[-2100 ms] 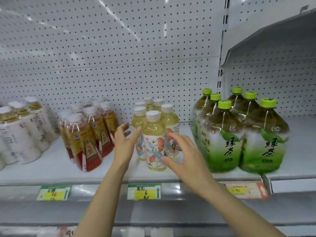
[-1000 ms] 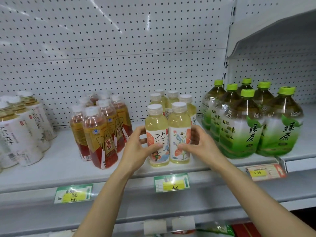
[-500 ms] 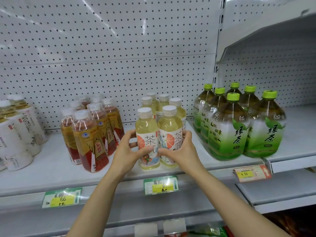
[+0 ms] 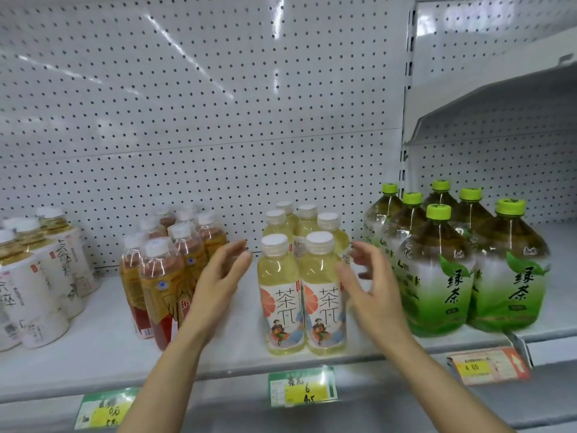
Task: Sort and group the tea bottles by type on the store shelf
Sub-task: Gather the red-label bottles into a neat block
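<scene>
Head view. Item: pale yellow tea bottles, white caps, labels with an orange slice and a small figure; clear bodies filled with light yellow liquid. Two stand side by side at the shelf front edge, touching, labels facing out; at least three more stand close behind them. The group stands between the two hands.

Item: amber tea bottles, white caps, yellow-and-red labels, reddish-brown liquid; a tight cluster just left of the left hand, partly covered by its wrist.

Item: white-sleeved bottles, pale caps, dark lettering; well left of both hands.

Item: large green tea bottles, lime-green caps, green-and-white labels, dark liquid in the upper part; six caps visible, grouped just right of the right hand.

Item: price tags on the shelf lip, below the hands.

Left hand: fingers straight and together, palm toward the pale yellow group, apart from it, holding nothing.

Right hand: fingers spread and slightly bent, just beside the right front bottle; contact cannot be told. Nothing gripped.
</scene>
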